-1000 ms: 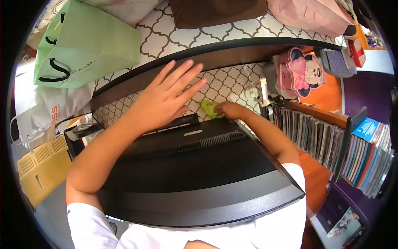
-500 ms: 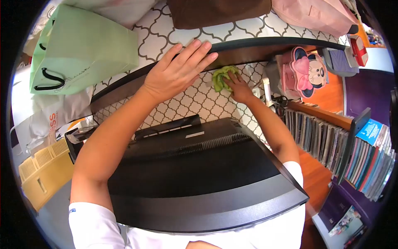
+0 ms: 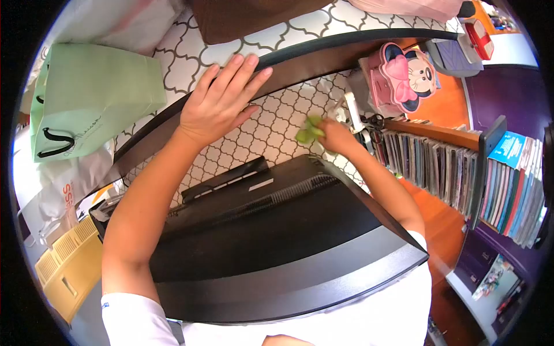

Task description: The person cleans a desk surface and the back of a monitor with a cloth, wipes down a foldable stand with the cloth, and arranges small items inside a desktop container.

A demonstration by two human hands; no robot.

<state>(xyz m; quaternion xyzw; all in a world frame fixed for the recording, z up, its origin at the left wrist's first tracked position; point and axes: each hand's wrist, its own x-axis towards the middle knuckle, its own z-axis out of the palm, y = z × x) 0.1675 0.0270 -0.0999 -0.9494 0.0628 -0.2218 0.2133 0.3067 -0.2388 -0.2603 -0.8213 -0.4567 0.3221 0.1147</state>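
My left hand (image 3: 219, 104) rests with its fingers stretched out over the dark edge of the shelf (image 3: 300, 53). In my right hand (image 3: 334, 137) is a bunched green cloth (image 3: 310, 130), held against the white surface with a brown lattice pattern (image 3: 271, 124). Both arms reach past a large black appliance with vent slots (image 3: 277, 225), which stands right in front of my body. A slim black bar (image 3: 225, 177) lies behind it on the patterned surface.
A pale green paper bag (image 3: 104, 104) and a brown item (image 3: 254, 20) sit on the upper shelf. Right of my right hand are a pink Minnie Mouse box (image 3: 404, 78), a white upright object (image 3: 353, 111) and a row of thin cases (image 3: 430, 167). A yellowish plastic unit (image 3: 69, 268) stands lower left.
My right hand has pulled the cloth toward me, down the patterned surface, and now bunches it more tightly. My left hand stays on the shelf edge while the whole view has shifted.
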